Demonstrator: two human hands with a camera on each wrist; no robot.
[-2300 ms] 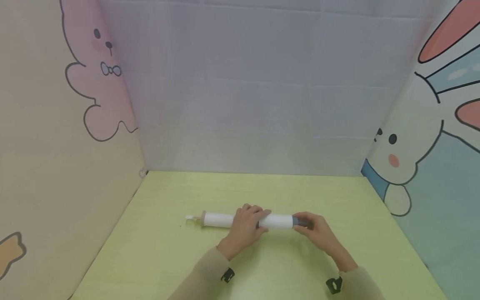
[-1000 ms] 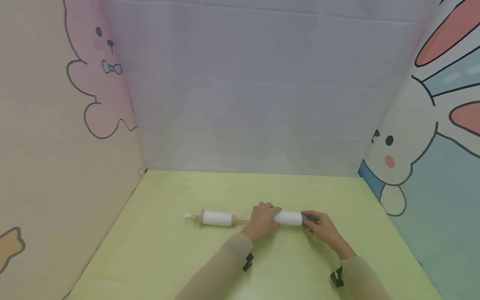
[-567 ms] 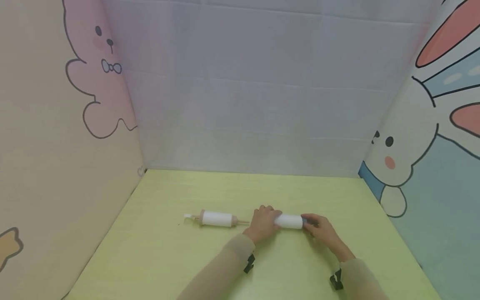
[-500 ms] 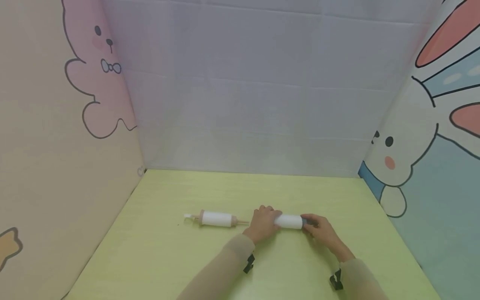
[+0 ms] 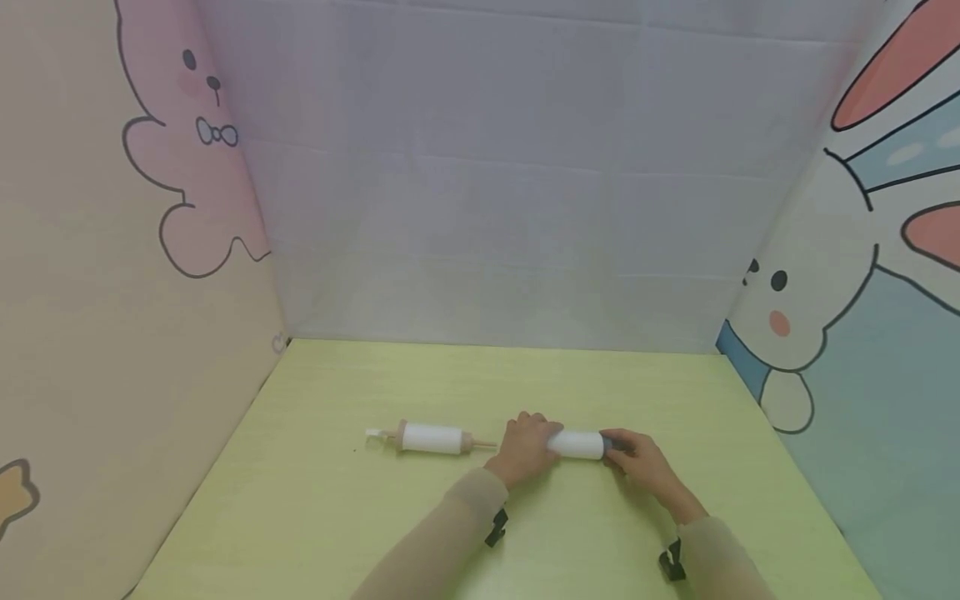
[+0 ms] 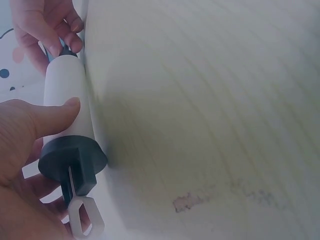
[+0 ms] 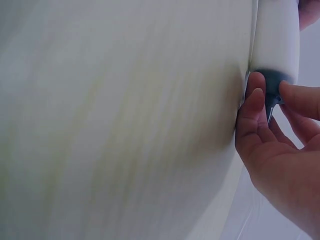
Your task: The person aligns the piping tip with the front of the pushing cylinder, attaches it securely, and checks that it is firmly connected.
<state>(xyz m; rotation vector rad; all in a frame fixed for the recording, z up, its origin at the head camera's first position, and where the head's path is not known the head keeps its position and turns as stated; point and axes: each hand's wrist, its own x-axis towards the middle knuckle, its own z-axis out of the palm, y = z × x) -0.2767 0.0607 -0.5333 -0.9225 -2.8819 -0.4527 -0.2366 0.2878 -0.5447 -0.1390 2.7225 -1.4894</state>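
My left hand [image 5: 525,448] grips the white barrel [image 6: 66,87] of a syringe, thumb along its side just beyond the dark flange [image 6: 70,157]. From that flange a pale ring handle [image 6: 86,217] sticks out. At the other end, my right hand [image 5: 647,467] pinches the dark nozzle end [image 7: 276,85] between thumb and fingers. The syringe lies level on or close to the tabletop. To the left of my left hand rests a second white syringe [image 5: 431,438] with beige ends, its thin tip [image 5: 483,445] pointing at that hand.
The yellow-green table [image 5: 360,525] is bounded by a pale curtain [image 5: 480,183] behind and printed walls at left and right. A dark wrist mount [image 5: 497,527] sits below the left sleeve; another wrist mount [image 5: 672,561] hangs by the right sleeve.
Over the earlier frames, both hands shift right with the dark-ended syringe, uncovering the beige-ended syringe's thin tip. In the last half second the hands keep nearly the same place.
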